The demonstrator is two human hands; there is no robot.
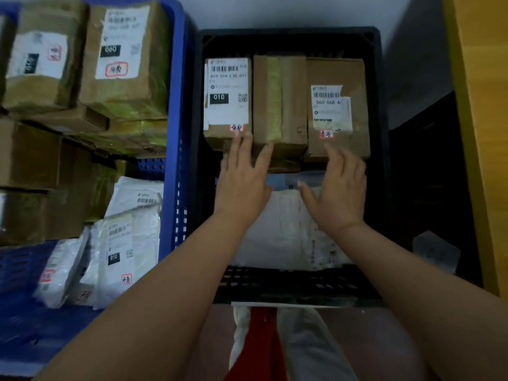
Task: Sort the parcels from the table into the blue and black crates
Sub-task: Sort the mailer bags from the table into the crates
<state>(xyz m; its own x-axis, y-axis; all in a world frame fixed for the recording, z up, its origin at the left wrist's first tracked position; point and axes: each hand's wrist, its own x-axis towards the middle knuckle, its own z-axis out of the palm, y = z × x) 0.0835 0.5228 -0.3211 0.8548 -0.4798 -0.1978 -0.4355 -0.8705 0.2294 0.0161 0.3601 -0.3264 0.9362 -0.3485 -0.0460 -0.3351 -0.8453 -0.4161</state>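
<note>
A: How far had you got?

B: Far, I'd judge. Black crate (288,37) had 3 taped cardboard boxes (280,100) in a row + a soft white poly bag (283,232) up front. Blue crate (176,105) was stacked w/ boxes & crinkly bags. Table wasn't in view, so what's left I couldn't tell.

A: Your hands?

B: Left hand (242,185) & right hand (338,193) were both spread flat over the bag by the boxes, holding nothing.

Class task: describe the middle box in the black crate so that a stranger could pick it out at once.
Find the black crate, right of the blue crate. Three brown boxes stand in a row at its far end. The middle box shows no white label, only a yellowish tape strip; the left hand reaches its near edge.
</note>
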